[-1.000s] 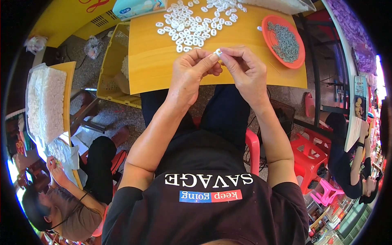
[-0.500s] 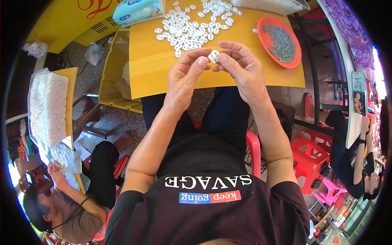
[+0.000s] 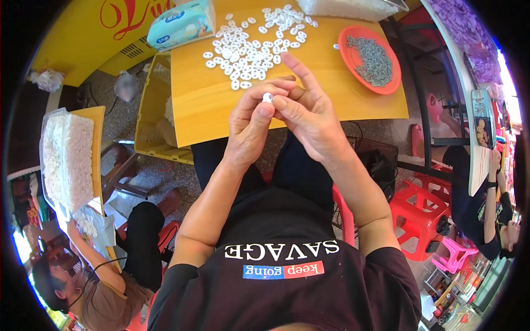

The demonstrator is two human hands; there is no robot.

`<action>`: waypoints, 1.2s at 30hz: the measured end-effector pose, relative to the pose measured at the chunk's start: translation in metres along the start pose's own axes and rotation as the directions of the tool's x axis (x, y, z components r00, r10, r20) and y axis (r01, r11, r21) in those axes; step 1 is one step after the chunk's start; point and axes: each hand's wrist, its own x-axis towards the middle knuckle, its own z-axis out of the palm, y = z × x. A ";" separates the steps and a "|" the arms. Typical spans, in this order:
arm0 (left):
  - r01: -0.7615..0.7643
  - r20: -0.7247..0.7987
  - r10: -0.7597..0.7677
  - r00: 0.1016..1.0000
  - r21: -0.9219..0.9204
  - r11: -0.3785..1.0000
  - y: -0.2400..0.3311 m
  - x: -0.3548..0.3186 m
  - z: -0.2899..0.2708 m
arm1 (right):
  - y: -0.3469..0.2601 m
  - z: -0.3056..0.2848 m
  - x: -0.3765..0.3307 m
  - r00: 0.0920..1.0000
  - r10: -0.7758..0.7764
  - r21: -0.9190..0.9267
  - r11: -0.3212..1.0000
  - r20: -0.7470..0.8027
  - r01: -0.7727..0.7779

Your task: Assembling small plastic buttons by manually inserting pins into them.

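A small white plastic piece (image 3: pixel 268 97) with a dark hole sits pinched between both hands, just off the table's near edge. My left hand (image 3: pixel 247 115) grips it between thumb and bent fingers. From the other side my right hand (image 3: pixel 307 115) presses its thumb tip against the piece, with its index finger stretched up and away. Beyond the hands, many loose white oval pieces (image 3: pixel 251 58), each with two holes, lie scattered on the yellow table (image 3: pixel 210 110). An orange-red plate (image 3: pixel 343 47) at the right holds a heap of small grey metal parts, perhaps screws (image 3: pixel 375 60).
A blue tissue pack (image 3: pixel 182 26) and a clear tub of white pieces (image 3: pixel 353 8) stand at the table's far side. Left of the table is a yellow crate (image 3: pixel 144 118). One person (image 3: pixel 105 298) works at the left, another (image 3: pixel 486 220) at the right. Red stools (image 3: pixel 417 220) stand at right.
Both hands have come slightly nearer and left with the white piece, which has been turned. My right index finger has straightened upward. The view has shifted a little.
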 end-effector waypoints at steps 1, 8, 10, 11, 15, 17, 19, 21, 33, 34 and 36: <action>-0.019 -0.006 0.019 1.000 0.002 1.000 0.001 0.001 0.001 | 0.003 0.001 0.001 1.000 -0.006 -0.005 1.000 -0.005 0.006; -0.011 -0.027 0.010 1.000 -0.015 1.000 0.009 0.005 -0.007 | 0.012 0.018 0.005 0.996 -0.056 -0.029 0.998 -0.065 0.054; 0.058 -0.074 -0.054 0.996 0.051 0.997 0.019 0.002 -0.013 | 0.009 0.018 0.008 0.998 -0.046 -0.119 0.992 -0.036 0.042; 0.026 -0.076 -0.014 0.997 0.156 0.987 0.024 0.001 -0.018 | 0.007 0.019 0.009 1.000 -0.028 -0.204 0.979 -0.011 0.025; 0.124 -0.306 0.017 0.952 0.434 0.893 0.060 -0.005 -0.049 | -0.008 -0.019 0.025 0.977 -0.210 -0.690 0.711 -0.022 0.138; 0.138 -0.363 0.108 0.926 0.590 0.796 0.085 -0.009 -0.069 | -0.025 -0.057 0.045 0.908 -0.411 -0.889 0.381 0.082 0.253; 0.199 -0.418 0.134 0.898 0.660 0.724 0.096 -0.018 -0.102 | -0.055 -0.084 0.057 0.866 -0.479 -0.975 0.083 0.143 0.207; 0.239 -0.448 0.144 0.882 0.690 0.684 0.102 -0.024 -0.125 | -0.077 -0.108 0.068 0.853 -0.476 -0.976 -0.128 0.216 0.176; 0.082 -0.254 0.381 0.889 0.908 0.412 0.068 -0.010 -0.076 | -0.088 -0.118 0.111 0.977 0.012 -0.376 -0.922 0.215 0.094; 0.062 -0.224 0.367 0.903 0.913 0.404 0.061 -0.006 -0.067 | -0.090 -0.116 0.111 0.977 0.029 -0.345 -0.933 0.212 0.102; -0.015 -0.116 0.360 0.926 0.940 0.341 0.050 -0.001 -0.051 | -0.092 -0.107 0.113 0.983 0.078 -0.300 -0.946 0.165 0.125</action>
